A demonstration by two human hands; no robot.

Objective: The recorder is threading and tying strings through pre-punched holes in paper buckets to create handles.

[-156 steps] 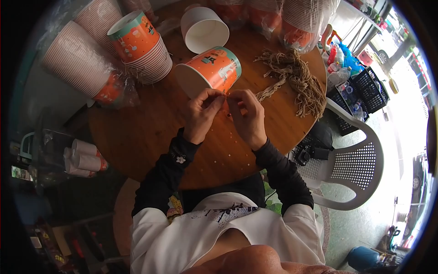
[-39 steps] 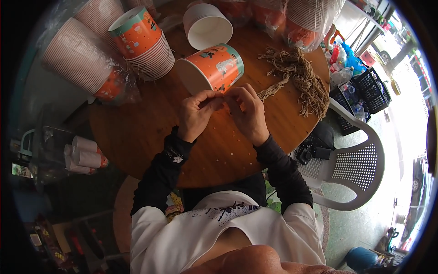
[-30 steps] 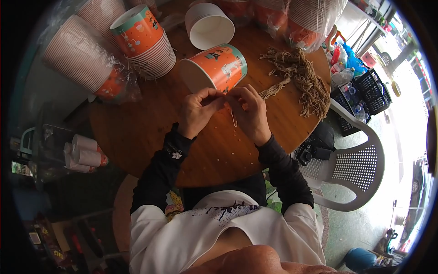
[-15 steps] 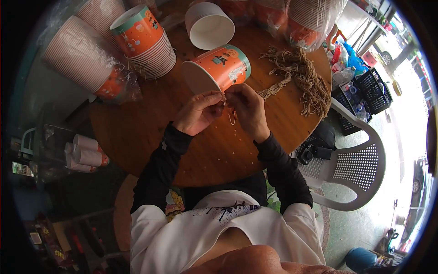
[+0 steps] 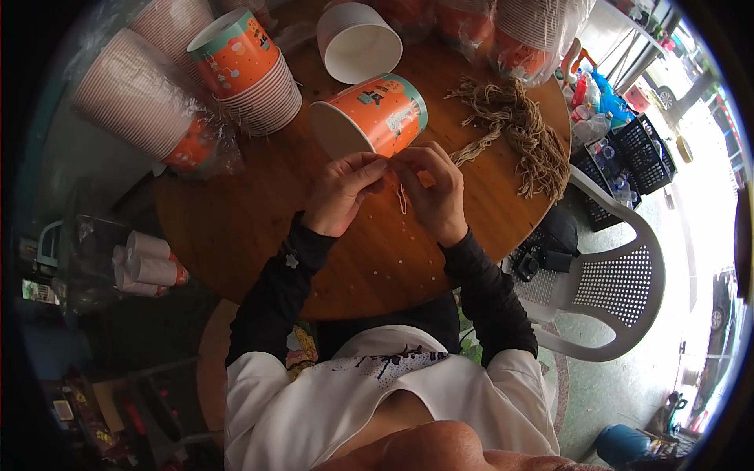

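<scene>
Over the wooden table, my left hand (image 5: 345, 191) and my right hand (image 5: 434, 188) meet with their fingertips pinched together. They grip a thin, light-coloured string (image 5: 403, 201), whose loop dangles below the right fingers; the pinched part is hidden. Just beyond my fingertips an orange and green paper tub (image 5: 379, 114) lies on its side, its pale round end toward the left. To the right of it lies a tangled bundle of tan strings (image 5: 518, 129), one twisted strand reaching toward my right hand.
A white-lined paper tub (image 5: 361, 53) lies tipped at the far side of the round table (image 5: 236, 228). Stacked tubs (image 5: 255, 86) stand at the left, beside a plastic-wrapped stack (image 5: 137, 98). A perforated chair (image 5: 613, 286) and black crates (image 5: 640, 157) are at the right.
My fingertips have drawn closer together, and the right fingers have curled over more. The string loop hangs slightly lower. The tub in front has shifted slightly left and away.
</scene>
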